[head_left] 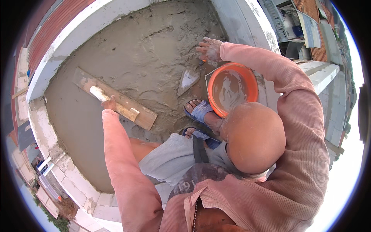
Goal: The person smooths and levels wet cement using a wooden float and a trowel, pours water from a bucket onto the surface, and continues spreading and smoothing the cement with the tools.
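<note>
My left hand [109,103] is closed around the pale handle of a long wooden float [145,116], which lies flat on wet grey mortar [127,58]. Out to the right, my right hand [210,49] is low over the mortar beside the wall, its fingers spread. Just below those fingers lies a pointed trowel [188,80] with a mortar-smeared blade. A bit of orange, perhaps its handle, shows by the hand. An orange bucket [253,83] with greyish water and a wire handle stands close to my right forearm.
Low pale block walls [77,189] enclose the mortar on several sides. My feet in blue sandals [200,112] stand at its near edge, beside the bucket. Beyond the walls are rooftops, including a reddish corrugated roof [58,23] at upper left, and the ground far below.
</note>
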`<state>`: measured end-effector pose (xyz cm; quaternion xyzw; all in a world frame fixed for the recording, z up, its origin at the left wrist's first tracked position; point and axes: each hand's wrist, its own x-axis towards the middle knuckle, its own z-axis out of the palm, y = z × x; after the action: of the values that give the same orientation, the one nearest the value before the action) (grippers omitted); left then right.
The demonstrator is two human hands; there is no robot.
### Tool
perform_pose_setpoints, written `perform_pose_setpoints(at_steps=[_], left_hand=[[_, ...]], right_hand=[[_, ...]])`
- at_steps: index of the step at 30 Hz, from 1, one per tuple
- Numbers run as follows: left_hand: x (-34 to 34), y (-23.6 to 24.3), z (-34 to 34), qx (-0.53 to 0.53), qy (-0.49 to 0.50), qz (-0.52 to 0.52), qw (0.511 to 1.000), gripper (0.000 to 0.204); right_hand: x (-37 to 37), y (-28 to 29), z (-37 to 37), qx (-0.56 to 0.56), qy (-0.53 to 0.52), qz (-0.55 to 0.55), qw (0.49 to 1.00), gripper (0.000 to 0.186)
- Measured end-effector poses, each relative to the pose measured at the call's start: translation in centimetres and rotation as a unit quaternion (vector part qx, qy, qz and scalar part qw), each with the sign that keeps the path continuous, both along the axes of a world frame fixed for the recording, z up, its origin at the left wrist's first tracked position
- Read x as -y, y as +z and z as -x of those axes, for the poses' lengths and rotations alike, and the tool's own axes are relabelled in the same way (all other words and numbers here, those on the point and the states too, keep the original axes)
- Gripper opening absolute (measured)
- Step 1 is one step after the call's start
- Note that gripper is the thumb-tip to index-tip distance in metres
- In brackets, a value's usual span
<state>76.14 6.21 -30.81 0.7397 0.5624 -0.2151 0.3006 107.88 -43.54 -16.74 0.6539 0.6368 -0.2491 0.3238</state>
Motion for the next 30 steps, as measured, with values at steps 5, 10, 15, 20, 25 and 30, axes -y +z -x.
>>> perform_pose_setpoints(at_steps=[5,10,15,20,25,30], left_hand=[[-5.9,-2.7,1.7,-0.063,-0.125,0.002,0.990,0.095],[-2.6,-0.4,-0.1,-0.107,-0.182,0.071,0.975,0.091],[3.7,-1.6,-1.5,-0.033,-0.003,0.021,0.999,0.087],[-9.5,-0.2,4.6,0.004,0.118,-0.109,0.987,0.080],[3.8,5.7,-2.9,-0.022,0.150,-0.033,0.988,0.083],[8.5,10.0,-1.0,0.125,0.218,-0.031,0.967,0.088]], right_hand=[[-2.4,-2.0,2.3,-0.006,-0.031,-0.034,0.999,0.021],[1.8,7.5,0.7,0.109,-0.084,-0.207,0.969,0.016],[11.0,18.8,-0.5,0.219,-0.291,-0.309,0.879,0.031],[12.5,18.0,-0.4,0.158,-0.433,-0.520,0.719,0.031],[16.8,13.3,2.1,0.283,-0.450,-0.512,0.675,0.031],[15.9,12.7,2.3,0.318,-0.441,-0.518,0.660,0.034]])
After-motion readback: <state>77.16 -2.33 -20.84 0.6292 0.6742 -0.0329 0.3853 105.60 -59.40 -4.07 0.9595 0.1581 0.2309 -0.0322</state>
